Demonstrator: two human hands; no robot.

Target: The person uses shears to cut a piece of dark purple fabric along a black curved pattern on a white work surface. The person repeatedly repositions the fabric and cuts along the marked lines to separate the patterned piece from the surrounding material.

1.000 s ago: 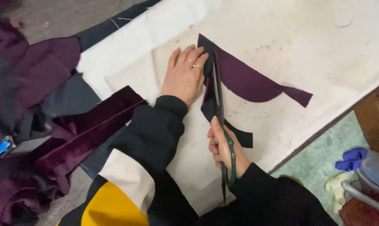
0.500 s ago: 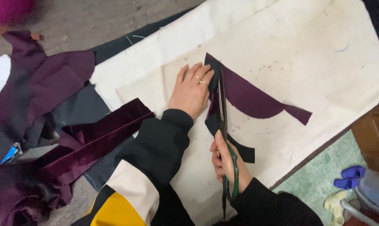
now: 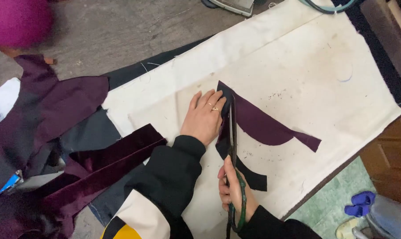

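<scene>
plum velvet, cut to a curved shape, lies on our cream canvas work cloth; this velvet piece has 1 long tail running off to the right. our left hand is open and flat, palm down, fingers spread, pinning the piece's left edge where a darker lining layer shows beneath and curls toward us. our right hand is closed around the green handles of the tailor's shears, whose blades point straight away from us, running along that left edge just beside the left fingertips. so the shears' long axis runs near to far, the bulk of the piece lies to the right of the blades, and the left hand is nearer its tip. more plum velvet scraps are heaped well apart on the left.
</scene>
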